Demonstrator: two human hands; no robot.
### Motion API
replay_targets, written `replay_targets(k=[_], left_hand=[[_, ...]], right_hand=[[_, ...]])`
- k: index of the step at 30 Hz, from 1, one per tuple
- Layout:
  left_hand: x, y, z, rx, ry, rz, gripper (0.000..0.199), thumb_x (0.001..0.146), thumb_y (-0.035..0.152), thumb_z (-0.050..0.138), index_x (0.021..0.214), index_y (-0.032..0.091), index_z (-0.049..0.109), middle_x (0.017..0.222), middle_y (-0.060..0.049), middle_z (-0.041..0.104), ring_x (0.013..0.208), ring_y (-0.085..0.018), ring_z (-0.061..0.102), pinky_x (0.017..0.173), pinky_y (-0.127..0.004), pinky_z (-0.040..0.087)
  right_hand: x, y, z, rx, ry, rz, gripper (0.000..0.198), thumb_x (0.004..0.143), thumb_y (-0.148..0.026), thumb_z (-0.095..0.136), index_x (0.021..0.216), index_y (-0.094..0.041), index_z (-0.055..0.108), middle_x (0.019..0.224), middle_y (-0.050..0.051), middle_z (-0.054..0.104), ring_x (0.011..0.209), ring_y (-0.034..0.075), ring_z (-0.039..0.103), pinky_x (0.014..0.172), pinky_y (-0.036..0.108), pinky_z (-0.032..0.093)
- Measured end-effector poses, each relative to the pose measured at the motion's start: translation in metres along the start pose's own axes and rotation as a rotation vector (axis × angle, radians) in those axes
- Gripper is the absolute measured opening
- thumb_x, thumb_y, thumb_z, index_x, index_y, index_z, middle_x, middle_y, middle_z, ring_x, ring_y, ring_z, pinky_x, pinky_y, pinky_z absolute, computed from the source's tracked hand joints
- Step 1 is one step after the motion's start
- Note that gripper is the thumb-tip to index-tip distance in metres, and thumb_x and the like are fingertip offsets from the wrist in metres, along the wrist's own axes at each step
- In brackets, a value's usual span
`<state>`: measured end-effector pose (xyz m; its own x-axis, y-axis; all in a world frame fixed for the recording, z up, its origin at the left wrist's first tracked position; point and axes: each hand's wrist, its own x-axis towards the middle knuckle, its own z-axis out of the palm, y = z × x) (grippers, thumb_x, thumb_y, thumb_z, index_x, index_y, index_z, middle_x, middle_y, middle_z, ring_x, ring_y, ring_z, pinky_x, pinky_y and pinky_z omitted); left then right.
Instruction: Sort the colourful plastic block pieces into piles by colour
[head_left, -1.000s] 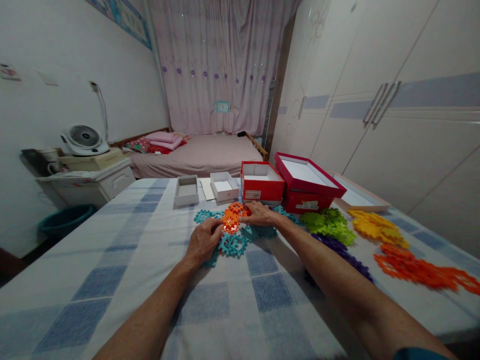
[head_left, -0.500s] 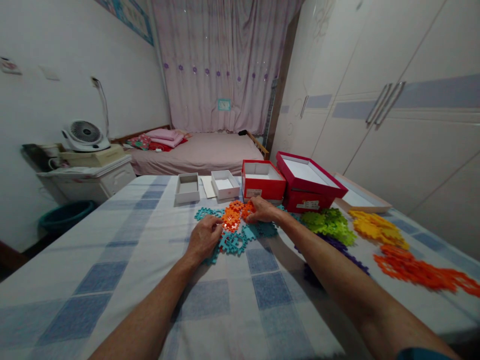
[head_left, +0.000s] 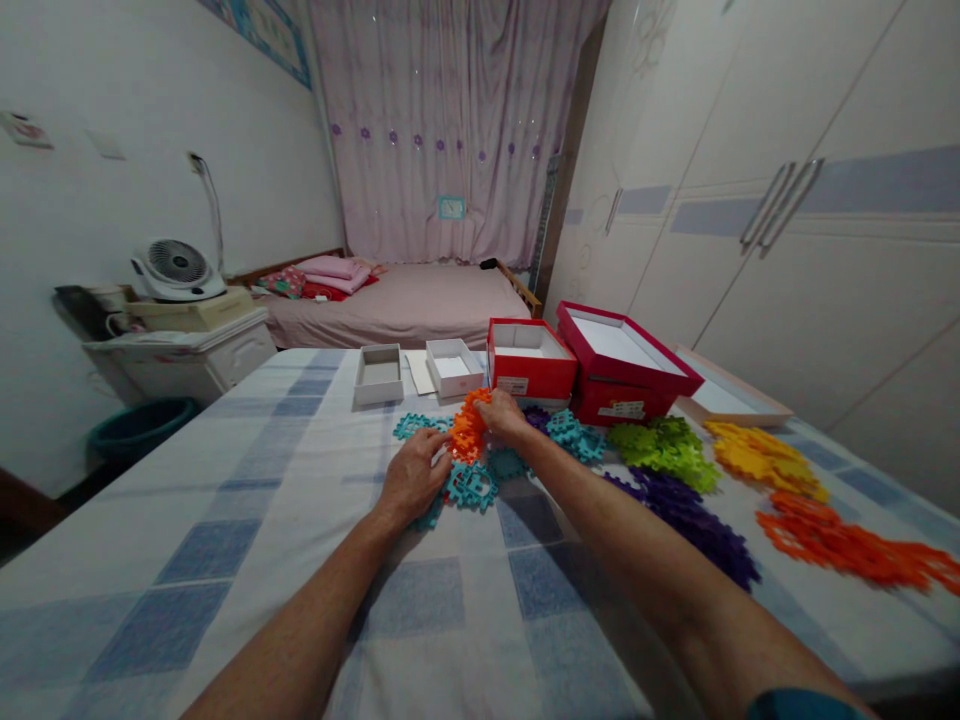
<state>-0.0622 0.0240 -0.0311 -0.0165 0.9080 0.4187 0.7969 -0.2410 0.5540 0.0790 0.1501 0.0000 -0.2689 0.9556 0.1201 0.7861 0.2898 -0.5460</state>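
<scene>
In the middle of the table lie flat plastic gear-shaped pieces in teal (head_left: 474, 487), with toothed edges and cut-out centres. Orange gear-shaped pieces (head_left: 466, 430) stand over them, bunched between my hands. My right hand (head_left: 504, 412) pinches the upper right orange piece, its fingertips partly hidden. My left hand (head_left: 416, 475) is curled at the left edge of the orange pieces, thumb and forefinger closed on that edge. Its wrist is close to the tablecloth, beside the teal pieces.
To the right are piles of purple (head_left: 690, 520), lime green (head_left: 664, 450), yellow (head_left: 765, 458) and red-orange pieces (head_left: 847, 540), plus more teal ones (head_left: 576, 436). Behind stand a grey-white box (head_left: 379, 388), a white box (head_left: 454, 382), a red box (head_left: 531, 380) and a crimson box (head_left: 611, 400).
My right hand has moved slightly left and up, bringing its orange piece against the other orange ones. My right forearm has swung left, uncovering purple and teal pieces. My left hand has barely moved.
</scene>
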Motion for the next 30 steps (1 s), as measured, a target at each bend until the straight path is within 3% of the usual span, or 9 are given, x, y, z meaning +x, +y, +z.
replay_targets(k=[4, 10, 13, 16, 19, 21, 30], left_hand=[[0.001, 0.000, 0.001, 0.022, -0.039, 0.028, 0.028, 0.084, 0.023, 0.047, 0.102, 0.018, 0.068, 0.110, -0.009, 0.065, 0.107, -0.023, 0.058, 0.099, -0.037, 0.043], [0.000, 0.009, -0.005, 0.005, 0.008, -0.034, 0.019, 0.085, 0.026, 0.048, 0.090, 0.020, 0.066, 0.092, -0.004, 0.064, 0.080, -0.016, 0.061, 0.080, -0.029, 0.047], [-0.002, 0.013, -0.007, 0.047, -0.030, -0.060, 0.018, 0.085, 0.026, 0.048, 0.081, 0.022, 0.065, 0.083, -0.002, 0.064, 0.078, -0.016, 0.059, 0.074, -0.028, 0.044], [-0.002, 0.015, -0.007, 0.074, -0.054, -0.045, 0.019, 0.085, 0.025, 0.048, 0.080, 0.022, 0.066, 0.083, -0.002, 0.064, 0.078, -0.016, 0.059, 0.072, -0.028, 0.042], [-0.002, 0.014, -0.006, 0.092, -0.068, -0.014, 0.021, 0.086, 0.025, 0.047, 0.077, 0.021, 0.066, 0.081, -0.003, 0.063, 0.079, -0.016, 0.058, 0.072, -0.028, 0.041], [-0.002, 0.014, -0.006, 0.107, -0.080, 0.003, 0.024, 0.087, 0.025, 0.046, 0.072, 0.021, 0.065, 0.080, -0.003, 0.062, 0.080, -0.017, 0.058, 0.073, -0.028, 0.041], [-0.002, 0.013, -0.007, 0.118, -0.135, 0.059, 0.027, 0.088, 0.024, 0.046, 0.086, 0.020, 0.072, 0.090, -0.006, 0.068, 0.088, -0.020, 0.059, 0.082, -0.032, 0.043]], right_hand=[[-0.008, -0.002, 0.009, -0.021, 0.069, 0.157, 0.032, 0.078, -0.024, 0.057, 0.107, -0.012, 0.062, 0.119, 0.024, 0.061, 0.113, 0.035, 0.057, 0.087, 0.044, 0.046], [-0.005, 0.001, -0.005, 0.129, 0.104, 0.098, 0.040, 0.079, -0.017, 0.052, 0.119, -0.011, 0.055, 0.114, 0.015, 0.065, 0.101, 0.022, 0.062, 0.084, 0.032, 0.047], [-0.007, 0.000, -0.011, 0.204, 0.027, 0.012, 0.032, 0.082, -0.020, 0.049, 0.110, -0.012, 0.061, 0.102, 0.009, 0.069, 0.087, 0.017, 0.064, 0.073, 0.026, 0.049], [-0.016, -0.002, -0.011, 0.219, -0.105, -0.059, 0.018, 0.079, -0.022, 0.054, 0.088, -0.015, 0.068, 0.080, 0.003, 0.069, 0.071, 0.014, 0.063, 0.063, 0.022, 0.047], [-0.023, -0.004, -0.009, 0.167, -0.142, -0.073, 0.009, 0.070, -0.024, 0.064, 0.070, -0.015, 0.065, 0.069, 0.002, 0.065, 0.069, 0.015, 0.060, 0.060, 0.022, 0.043], [-0.024, -0.004, -0.008, 0.129, -0.126, -0.069, 0.013, 0.066, -0.027, 0.068, 0.064, -0.016, 0.062, 0.067, 0.002, 0.063, 0.072, 0.016, 0.058, 0.061, 0.023, 0.041], [-0.026, -0.010, 0.003, 0.201, -0.102, -0.077, 0.028, 0.061, -0.025, 0.069, 0.085, -0.018, 0.057, 0.074, -0.003, 0.059, 0.067, 0.012, 0.052, 0.058, 0.022, 0.038]])
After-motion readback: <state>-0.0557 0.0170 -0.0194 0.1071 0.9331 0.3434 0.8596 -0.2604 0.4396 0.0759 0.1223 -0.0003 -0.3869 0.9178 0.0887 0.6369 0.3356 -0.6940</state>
